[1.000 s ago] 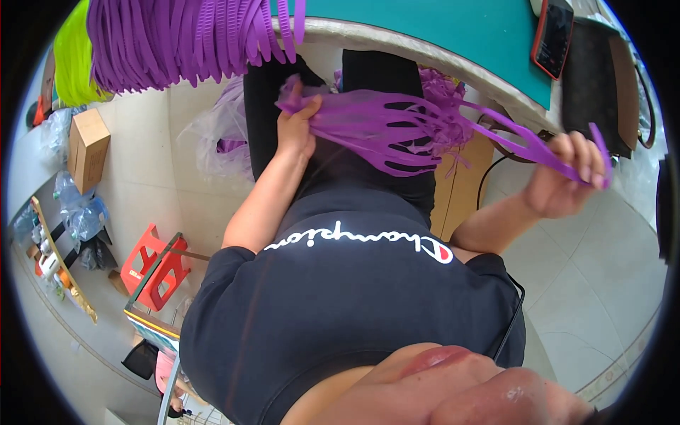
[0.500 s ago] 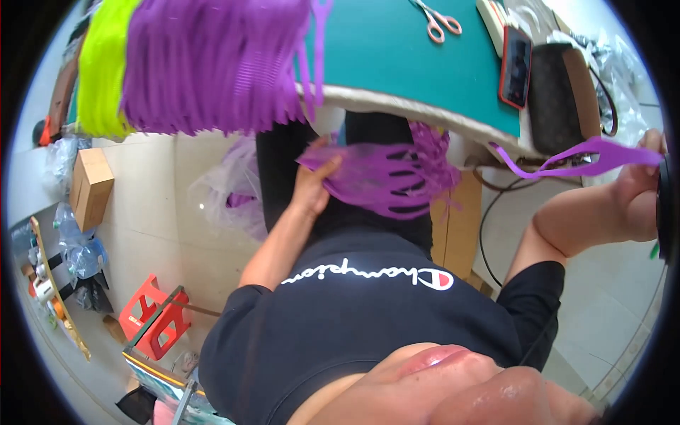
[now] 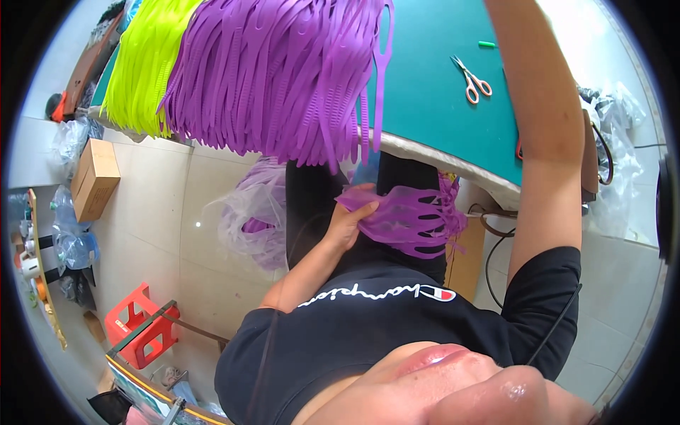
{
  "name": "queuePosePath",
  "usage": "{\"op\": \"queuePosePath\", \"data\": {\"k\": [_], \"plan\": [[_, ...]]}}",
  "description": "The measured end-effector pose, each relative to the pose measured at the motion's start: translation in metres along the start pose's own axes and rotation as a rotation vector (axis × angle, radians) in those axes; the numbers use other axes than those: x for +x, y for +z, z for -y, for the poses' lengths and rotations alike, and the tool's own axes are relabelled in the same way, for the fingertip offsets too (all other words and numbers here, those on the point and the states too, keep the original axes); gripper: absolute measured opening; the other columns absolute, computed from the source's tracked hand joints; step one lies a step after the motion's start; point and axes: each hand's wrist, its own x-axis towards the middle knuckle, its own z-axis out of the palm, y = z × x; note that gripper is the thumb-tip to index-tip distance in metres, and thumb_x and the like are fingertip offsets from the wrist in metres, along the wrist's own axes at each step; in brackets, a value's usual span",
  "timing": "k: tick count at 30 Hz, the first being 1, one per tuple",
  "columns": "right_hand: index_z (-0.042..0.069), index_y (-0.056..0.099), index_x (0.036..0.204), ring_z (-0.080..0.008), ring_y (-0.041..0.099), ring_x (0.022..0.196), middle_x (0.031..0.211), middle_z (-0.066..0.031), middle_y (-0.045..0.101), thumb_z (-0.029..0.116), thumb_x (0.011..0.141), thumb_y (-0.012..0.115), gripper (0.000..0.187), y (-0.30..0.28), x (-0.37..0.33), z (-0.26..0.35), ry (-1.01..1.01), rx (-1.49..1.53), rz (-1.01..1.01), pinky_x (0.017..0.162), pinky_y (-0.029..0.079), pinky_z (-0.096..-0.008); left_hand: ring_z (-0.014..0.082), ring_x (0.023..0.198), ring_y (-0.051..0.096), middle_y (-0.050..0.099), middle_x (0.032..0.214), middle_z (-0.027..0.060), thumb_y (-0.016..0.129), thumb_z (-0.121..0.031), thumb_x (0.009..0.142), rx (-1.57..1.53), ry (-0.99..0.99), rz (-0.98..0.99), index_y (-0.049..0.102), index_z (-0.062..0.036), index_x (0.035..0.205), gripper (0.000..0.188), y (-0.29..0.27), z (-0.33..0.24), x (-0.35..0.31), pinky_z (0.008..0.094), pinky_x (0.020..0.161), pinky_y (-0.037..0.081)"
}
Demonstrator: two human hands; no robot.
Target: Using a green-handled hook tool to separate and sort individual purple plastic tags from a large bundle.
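My left hand (image 3: 352, 221), its thumb on top and fingers curled, grips a bunch of purple straps (image 3: 405, 221) over my lap. The bunch is flexible, with long slits and frilled loose ends on its right. My right arm (image 3: 549, 106) stretches up over the table's right side. Its hand is beyond the top edge, so what it holds cannot be seen. In front of me, a thick row of purple straps (image 3: 276, 78) with slotted ends hangs over the table edge. Beside it on the left hang yellow-green straps (image 3: 145, 67).
Scissors with pink handles (image 3: 472, 83) and a green stick (image 3: 486, 44) lie on the green tabletop (image 3: 432, 106). Below, left of my legs, is a clear bag with purple straps (image 3: 251, 219). A cardboard box (image 3: 95, 180) and red stool (image 3: 142, 326) stand on the left.
My right hand, which held a purple strap at the far right, has swung up and forward out of the picture. The left hand keeps its grip. The whole view has shifted somewhat.
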Motion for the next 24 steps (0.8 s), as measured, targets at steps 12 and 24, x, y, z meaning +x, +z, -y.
{"op": "queuePosePath", "data": {"k": [12, 24], "plan": [[0.0, 0.063, 0.1, -0.0165, 0.063, 0.086, 0.09, -0.0084, 0.067, 0.023, 0.093, 0.059, 0.024, -0.024, -0.023, -0.091, -0.07, -0.493, 0.24, 0.069, 0.052, -0.0278, 0.0217, 0.103, 0.061, 0.063, 0.111, 0.0114, 0.067, -0.003, 0.086, -0.257, -0.28, -0.095, 0.055, -0.0002, 0.118, 0.035, 0.003, -0.006, -0.003, 0.0358, 0.094, 0.048], [-0.003, 0.06, 0.091, -0.0127, 0.055, 0.073, 0.084, -0.0083, 0.056, 0.019, 0.098, 0.052, 0.024, -0.069, -0.333, 0.014, 0.351, -0.161, 0.339, 0.067, 0.043, -0.0245, 0.0237, 0.096, 0.065, 0.063, 0.109, 0.0129, 0.068, -0.004, 0.084, -0.149, -0.23, -0.061, 0.052, -0.0002, 0.12, 0.039, 0.053, -0.033, -0.019, 0.0377, 0.093, 0.05]]}}
